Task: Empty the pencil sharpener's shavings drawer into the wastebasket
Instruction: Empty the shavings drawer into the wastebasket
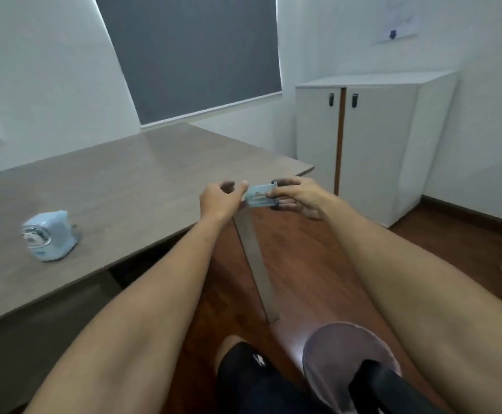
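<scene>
The small translucent shavings drawer [258, 198] is held in the air past the desk's right edge, with some shavings visible inside. My right hand [299, 197] grips its right end. My left hand [221, 198] is at its left end, thumb and fingers curled and touching the drawer. The pale blue pencil sharpener [48, 236] stands on the grey desk [124, 186] at the left. A round translucent wastebasket [342, 348] stands on the floor low in view, well below and nearer to me than the drawer.
A white two-door cabinet [372, 144] stands at the right against the wall. A grey desk leg [255, 258] runs down beneath my hands. A black chair arm [387, 386] overlaps the wastebasket. My knee in dark shorts [243, 377] is at the bottom.
</scene>
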Demonstrator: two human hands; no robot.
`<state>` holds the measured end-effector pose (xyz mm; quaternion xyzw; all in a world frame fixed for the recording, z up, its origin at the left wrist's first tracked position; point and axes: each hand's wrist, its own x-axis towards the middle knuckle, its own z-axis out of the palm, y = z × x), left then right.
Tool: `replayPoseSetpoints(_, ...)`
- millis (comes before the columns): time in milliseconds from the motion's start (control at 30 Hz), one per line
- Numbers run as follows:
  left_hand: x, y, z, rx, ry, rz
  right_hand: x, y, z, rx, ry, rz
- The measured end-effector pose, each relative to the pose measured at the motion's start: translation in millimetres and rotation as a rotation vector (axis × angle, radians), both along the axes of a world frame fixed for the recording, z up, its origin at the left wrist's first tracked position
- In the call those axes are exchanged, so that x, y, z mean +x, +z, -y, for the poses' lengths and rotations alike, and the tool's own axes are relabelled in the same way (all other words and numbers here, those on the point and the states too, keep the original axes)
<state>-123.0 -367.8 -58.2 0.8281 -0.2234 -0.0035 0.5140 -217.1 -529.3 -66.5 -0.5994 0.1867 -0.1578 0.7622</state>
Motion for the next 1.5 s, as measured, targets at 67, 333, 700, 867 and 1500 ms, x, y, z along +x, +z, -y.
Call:
replayPoseSetpoints(67, -23, -26, 30, 0.034, -0.093, -0.046, -31, -18, 22, -0.027, -0.021, -0.047)
replayPoseSetpoints(333, -94, -146, 106, 0.176, -0.273, -0.311, -118, -127, 99, 0.041, -0.115, -0.252)
replayPoseSetpoints(700, -120, -316, 120, 0.372, -0.234, -0.607, -166, -321, 123, 0.080, -0.087, -0.602)
replayPoseSetpoints(867, -123, -379, 103, 0.564, -0.238, -0.524, -173, -380, 112, 0.106, -0.045, -0.717)
replayPoseSetpoints(1500, -132, -456, 79, 0.632, -0.172, -0.567, -147, -482, 75, -0.658, 0.188, -1.366)
